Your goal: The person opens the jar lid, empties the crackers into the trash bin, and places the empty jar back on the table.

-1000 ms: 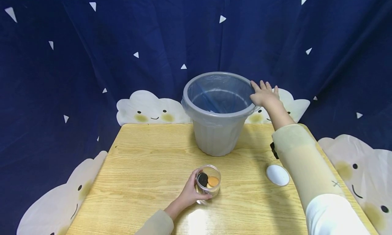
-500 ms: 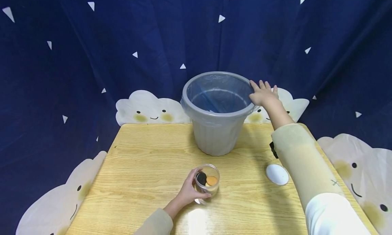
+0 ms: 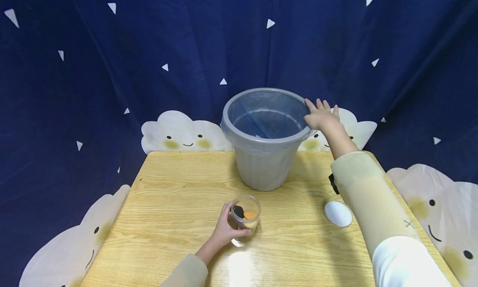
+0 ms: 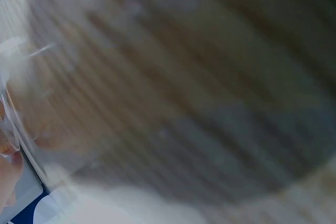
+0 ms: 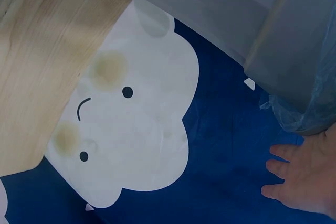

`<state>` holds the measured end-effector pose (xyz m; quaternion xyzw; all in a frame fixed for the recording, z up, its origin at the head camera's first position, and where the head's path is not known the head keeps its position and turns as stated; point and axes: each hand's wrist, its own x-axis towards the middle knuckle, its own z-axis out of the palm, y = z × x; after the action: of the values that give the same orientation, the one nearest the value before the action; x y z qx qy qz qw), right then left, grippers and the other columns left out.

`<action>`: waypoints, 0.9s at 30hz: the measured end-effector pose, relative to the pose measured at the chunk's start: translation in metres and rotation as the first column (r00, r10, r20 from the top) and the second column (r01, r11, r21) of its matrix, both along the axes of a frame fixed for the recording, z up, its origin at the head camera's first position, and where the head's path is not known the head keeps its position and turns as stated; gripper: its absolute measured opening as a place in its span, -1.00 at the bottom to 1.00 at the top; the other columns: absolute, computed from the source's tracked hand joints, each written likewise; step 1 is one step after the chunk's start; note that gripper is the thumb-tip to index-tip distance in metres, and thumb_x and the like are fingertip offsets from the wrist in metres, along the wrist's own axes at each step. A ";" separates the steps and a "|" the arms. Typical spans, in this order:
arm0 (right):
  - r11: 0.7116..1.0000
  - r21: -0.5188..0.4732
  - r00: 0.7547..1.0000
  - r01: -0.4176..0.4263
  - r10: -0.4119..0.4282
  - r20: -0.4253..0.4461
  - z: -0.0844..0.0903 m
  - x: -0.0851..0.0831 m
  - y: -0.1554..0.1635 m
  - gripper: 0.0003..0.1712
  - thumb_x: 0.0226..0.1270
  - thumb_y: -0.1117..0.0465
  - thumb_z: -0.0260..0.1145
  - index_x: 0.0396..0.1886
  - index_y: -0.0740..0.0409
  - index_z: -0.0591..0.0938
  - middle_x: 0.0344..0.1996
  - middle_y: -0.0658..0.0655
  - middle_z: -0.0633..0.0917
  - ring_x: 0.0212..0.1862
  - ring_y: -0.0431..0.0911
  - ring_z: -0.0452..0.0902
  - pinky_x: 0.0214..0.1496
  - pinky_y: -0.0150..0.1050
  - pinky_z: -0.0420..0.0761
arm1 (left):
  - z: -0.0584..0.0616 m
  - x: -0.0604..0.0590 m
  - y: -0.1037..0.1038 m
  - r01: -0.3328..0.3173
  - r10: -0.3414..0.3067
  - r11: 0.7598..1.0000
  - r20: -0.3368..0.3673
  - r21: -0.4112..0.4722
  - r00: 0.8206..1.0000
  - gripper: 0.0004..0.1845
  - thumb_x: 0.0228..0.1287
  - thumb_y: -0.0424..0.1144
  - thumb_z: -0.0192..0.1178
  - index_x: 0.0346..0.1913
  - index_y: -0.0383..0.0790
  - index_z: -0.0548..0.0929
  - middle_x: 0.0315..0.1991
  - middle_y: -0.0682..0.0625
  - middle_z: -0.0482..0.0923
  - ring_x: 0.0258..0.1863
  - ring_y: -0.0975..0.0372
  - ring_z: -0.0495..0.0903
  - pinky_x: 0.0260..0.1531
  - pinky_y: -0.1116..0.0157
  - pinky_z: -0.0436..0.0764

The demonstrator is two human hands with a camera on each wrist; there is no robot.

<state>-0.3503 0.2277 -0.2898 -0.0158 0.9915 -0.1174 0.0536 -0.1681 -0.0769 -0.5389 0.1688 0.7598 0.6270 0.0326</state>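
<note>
My left hand (image 3: 224, 229) grips a clear plastic jar (image 3: 252, 224) low over the front middle of the table, thumb on the near side and fingers behind. Inside lie a black round piece (image 3: 238, 212) and an orange one (image 3: 249, 215), seen through the mouth. The jar's wall blurs across most of the left wrist view. At the back, my right hand (image 3: 323, 116) touches the right rim of a grey bin (image 3: 261, 166), its fingers spread. A thin clear bag (image 5: 299, 111) lines the bin and hangs over its rim in the right wrist view.
A white round lid-like disc (image 3: 338, 213) lies on the wooden table (image 3: 179, 187), left of my right forearm. Behind the table hangs a dark blue curtain (image 3: 194, 38) with white triangles. White cloud shapes (image 3: 179, 131) with faces border the table's back and sides.
The left hand has shifted slightly left and away from me with the jar, which has tilted a little. My right hand stays at the bin's rim.
</note>
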 end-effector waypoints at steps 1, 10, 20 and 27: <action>1.000 0.001 1.000 -0.001 0.001 0.000 0.000 0.000 0.000 -0.26 0.29 0.14 -0.27 0.45 0.10 -0.21 0.38 0.41 -0.24 0.38 0.27 -0.47 0.28 0.23 -0.52 | -0.001 -0.001 -0.001 -0.006 0.006 1.000 -0.004 0.002 1.000 -0.02 -0.26 -0.40 0.49 0.30 -0.25 0.19 0.09 -0.20 0.25 0.10 0.08 0.28 0.16 0.09 0.26; 1.000 0.000 1.000 -0.001 0.001 -0.003 0.000 0.001 0.000 -0.26 0.30 0.14 -0.25 0.45 0.11 -0.21 0.38 0.42 -0.22 0.38 0.27 -0.44 0.28 0.24 -0.50 | -0.025 -0.020 -0.010 -0.088 0.089 0.996 -0.043 0.012 0.995 0.00 -0.29 -0.32 0.52 0.30 -0.25 0.19 0.14 -0.21 0.22 0.13 0.05 0.26 0.18 0.05 0.26; 1.000 -0.004 1.000 0.001 -0.001 -0.003 0.001 0.002 -0.001 -0.27 0.31 0.13 -0.23 0.45 0.11 -0.19 0.38 0.42 -0.21 0.38 0.28 -0.43 0.29 0.25 -0.47 | 0.017 -0.019 -0.016 -0.143 0.149 0.986 -0.071 0.082 0.986 -0.06 -0.21 -0.43 0.46 0.30 -0.28 0.18 0.11 -0.25 0.18 0.05 0.07 0.30 0.03 0.30 0.40; 1.000 -0.004 1.000 0.004 -0.004 -0.008 0.000 0.001 0.000 -0.26 0.29 0.13 -0.24 0.45 0.11 -0.19 0.38 0.42 -0.20 0.38 0.28 -0.43 0.29 0.24 -0.49 | 0.034 -0.024 -0.021 -0.226 0.231 0.972 -0.075 0.064 0.970 -0.06 -0.22 -0.40 0.46 0.29 -0.30 0.17 0.13 -0.26 0.17 0.15 0.00 0.21 0.18 -0.05 0.19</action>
<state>-0.3492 0.2275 -0.2893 -0.0145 0.9915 -0.1194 0.0495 -0.1921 -0.0979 -0.5050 0.1065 0.7575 0.6397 -0.0754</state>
